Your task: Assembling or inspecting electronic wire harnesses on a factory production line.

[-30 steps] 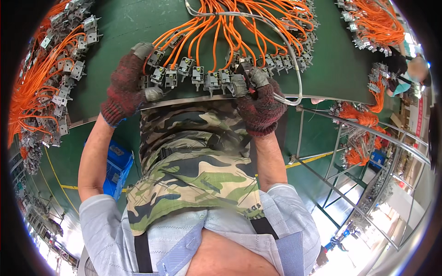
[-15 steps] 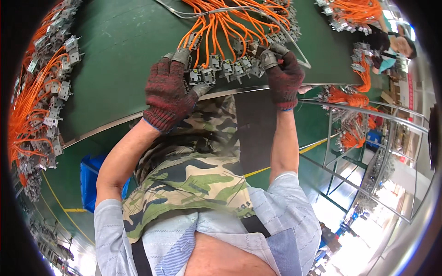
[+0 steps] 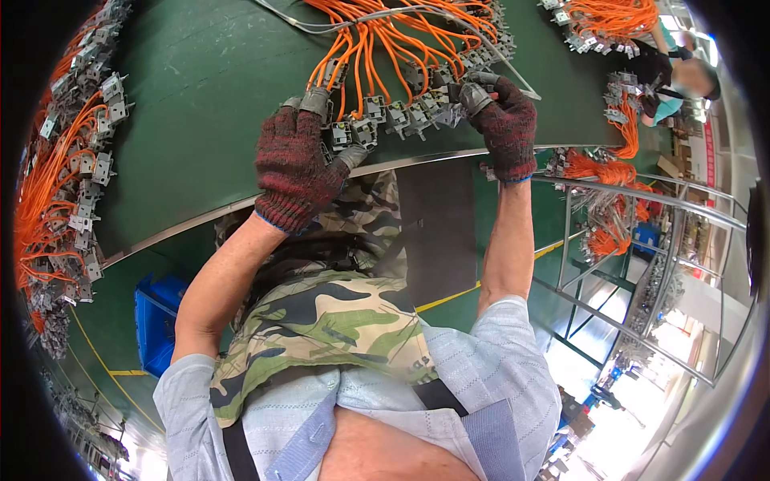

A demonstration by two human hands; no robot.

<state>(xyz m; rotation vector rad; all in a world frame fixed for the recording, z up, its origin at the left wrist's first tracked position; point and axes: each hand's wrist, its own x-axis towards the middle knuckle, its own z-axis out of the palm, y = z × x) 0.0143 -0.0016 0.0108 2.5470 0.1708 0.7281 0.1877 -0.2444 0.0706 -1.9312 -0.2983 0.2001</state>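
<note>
A fan of orange cables [image 3: 367, 60] ends in a row of grey connectors [image 3: 397, 119] near the front edge of the green table [image 3: 192, 112]. My left hand [image 3: 295, 167], in a dark red knitted glove with grey fingertips, is around the left end of the row, a connector between thumb and fingers. My right hand [image 3: 505, 128], gloved alike, has its fingers closed at the row's right part; the connector there is partly hidden by the fingertips. A grey cable [image 3: 433, 11] lies across the orange bundle and runs down beside my right hand.
Piles of orange cables with grey connectors [image 3: 76, 160] line the left; another bundle [image 3: 613, 18] lies at the far right, near a person [image 3: 672, 80]. A metal-tube rack [image 3: 634, 188] stands right of me. A blue bin [image 3: 156, 321] sits below the table on the left.
My right hand has shifted slightly up and outward, its fingers still at the connectors. The left hand stays at the row's left end. The whole view has moved a little.
</note>
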